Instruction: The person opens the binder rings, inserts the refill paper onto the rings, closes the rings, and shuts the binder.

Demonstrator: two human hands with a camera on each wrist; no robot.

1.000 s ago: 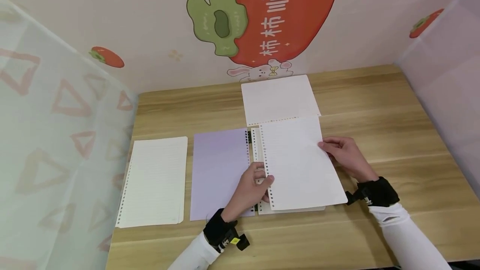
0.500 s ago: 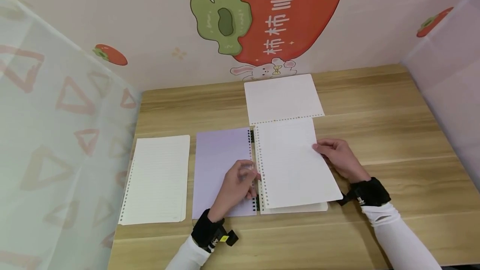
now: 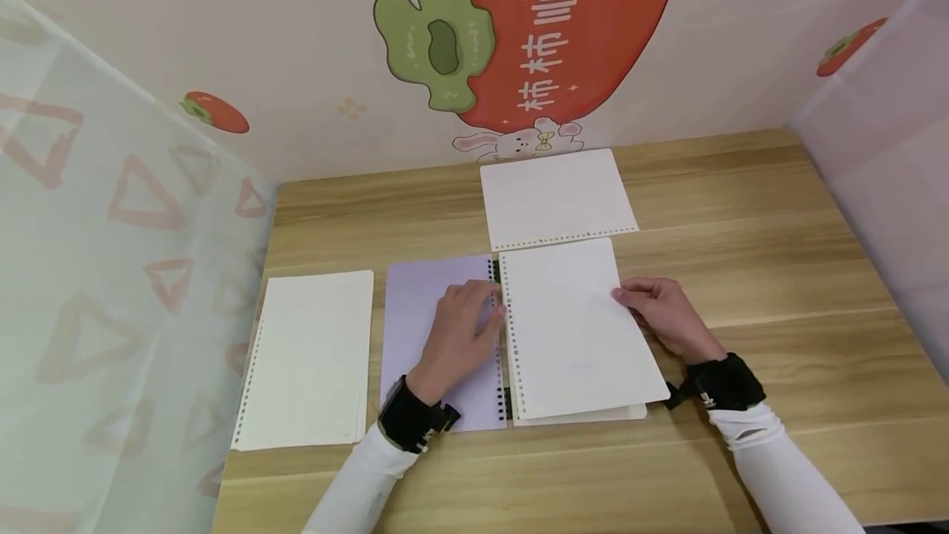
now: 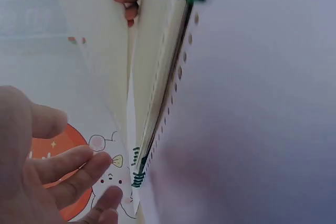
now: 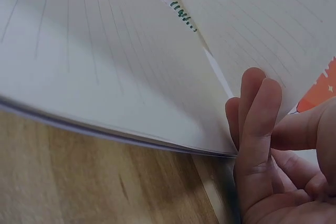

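Observation:
A loose-leaf notebook lies open, its purple cover (image 3: 418, 295) to the left and its pages to the right. A lined, punched sheet of paper (image 3: 571, 328) lies over those pages, its holes along the spine and its right side raised. My right hand (image 3: 663, 316) pinches that sheet's right edge between thumb and fingers. In the right wrist view, lined pages (image 5: 89, 66) spread below the raised sheet. My left hand (image 3: 460, 332) hovers over the cover by the spine, fingers spread and holding nothing. Green binder rings (image 4: 137, 179) show at the spine in the left wrist view.
A stack of lined punched sheets (image 3: 307, 361) lies at the left of the wooden table (image 3: 764, 262). Another blank-looking sheet (image 3: 556, 198) lies behind the notebook, holes toward it. A printed wall (image 3: 311, 48) stands at the back, with side panels left and right.
The held sheet has moved left and down, its holed edge now along the notebook's spine. My left hand has let go of it and moved up along the cover. The right hand keeps its pinch.

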